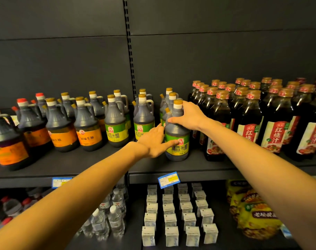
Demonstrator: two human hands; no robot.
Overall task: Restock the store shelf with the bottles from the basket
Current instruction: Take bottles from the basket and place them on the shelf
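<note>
A dark vinegar bottle [177, 134] with a green and yellow label and a gold cap stands upright on the black shelf [92, 165], at the front of a row of like bottles. My right hand [188, 115] grips its neck and shoulder from the right. My left hand [156, 141] lies against the bottle's left side, thumb across the label and fingers reaching behind it. Two more rows of green-label bottles [115, 127] stand to the left. The basket is out of view.
Orange-label jugs [88, 130] fill the shelf's left part, and tall dark sauce bottles [272, 123] with red labels crowd the right. A blue price tag [169, 179] hangs on the shelf edge. Below are water bottles [108, 219], small white packs [179, 217] and yellow bags [254, 213].
</note>
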